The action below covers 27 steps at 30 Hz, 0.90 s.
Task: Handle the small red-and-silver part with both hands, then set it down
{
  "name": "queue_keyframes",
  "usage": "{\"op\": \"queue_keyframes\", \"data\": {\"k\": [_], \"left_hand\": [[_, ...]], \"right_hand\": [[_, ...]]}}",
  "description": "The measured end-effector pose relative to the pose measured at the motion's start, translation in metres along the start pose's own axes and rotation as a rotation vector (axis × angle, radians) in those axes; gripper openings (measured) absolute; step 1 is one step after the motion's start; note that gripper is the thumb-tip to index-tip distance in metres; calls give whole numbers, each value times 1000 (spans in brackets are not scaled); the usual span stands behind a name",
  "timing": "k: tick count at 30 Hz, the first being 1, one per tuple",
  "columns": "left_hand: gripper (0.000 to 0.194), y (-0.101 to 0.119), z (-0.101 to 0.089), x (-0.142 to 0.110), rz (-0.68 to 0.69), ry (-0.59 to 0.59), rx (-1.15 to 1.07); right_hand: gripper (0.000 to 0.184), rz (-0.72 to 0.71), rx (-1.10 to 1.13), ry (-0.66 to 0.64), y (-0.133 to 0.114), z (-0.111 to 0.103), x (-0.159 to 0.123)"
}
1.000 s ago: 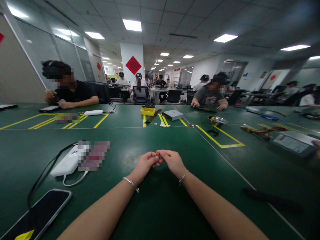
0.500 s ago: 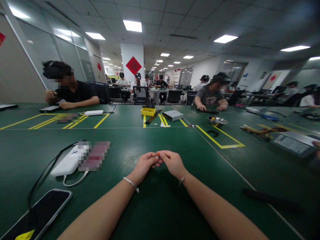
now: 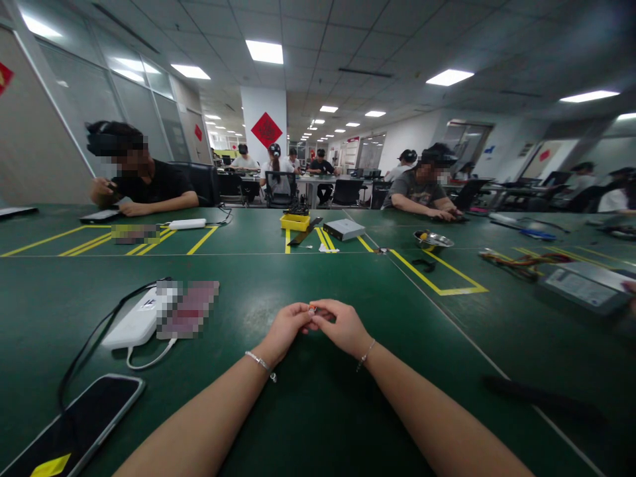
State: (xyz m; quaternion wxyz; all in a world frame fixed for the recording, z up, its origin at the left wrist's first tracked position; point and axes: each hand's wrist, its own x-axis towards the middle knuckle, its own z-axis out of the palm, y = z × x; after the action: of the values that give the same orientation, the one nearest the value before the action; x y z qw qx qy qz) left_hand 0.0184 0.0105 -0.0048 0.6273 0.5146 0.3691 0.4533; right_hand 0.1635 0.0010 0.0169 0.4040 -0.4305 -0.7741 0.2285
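Note:
My left hand point(image 3: 287, 326) and my right hand point(image 3: 340, 323) rest together on the green table point(image 3: 308, 411), fingertips touching. Both are closed in a pinch around one tiny object point(image 3: 312, 310) held between them; it is too small and too covered to name. Each wrist wears a thin bracelet. Both forearms lie on the table, reaching in from the bottom edge.
A white power bank point(image 3: 134, 324) with a cable lies to the left, a black phone point(image 3: 74, 427) at the near left corner. Farther off are a yellow bin point(image 3: 294, 221), a grey box point(image 3: 344, 228) and a metal bowl point(image 3: 432, 239). Other people sit across the table.
The small orange spot seen between my fingertips is now mostly covered by them. The person at the far right has shifted both hands to the right.

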Motion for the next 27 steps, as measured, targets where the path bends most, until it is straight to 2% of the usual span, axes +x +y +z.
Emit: {"op": "queue_keyframes", "data": {"k": [3, 6, 11, 27], "left_hand": [[22, -1, 0, 1, 1, 5, -4], [23, -1, 0, 0, -8, -14, 10], [22, 0, 1, -1, -8, -37, 29], [20, 1, 2, -1, 1, -42, 40]], "right_hand": [[34, -17, -77, 15, 2, 4, 1], [27, -39, -195, 63, 3, 5, 1], [22, -70, -290, 69, -1, 3, -2], [18, -101, -293, 70, -3, 7, -2]]}}
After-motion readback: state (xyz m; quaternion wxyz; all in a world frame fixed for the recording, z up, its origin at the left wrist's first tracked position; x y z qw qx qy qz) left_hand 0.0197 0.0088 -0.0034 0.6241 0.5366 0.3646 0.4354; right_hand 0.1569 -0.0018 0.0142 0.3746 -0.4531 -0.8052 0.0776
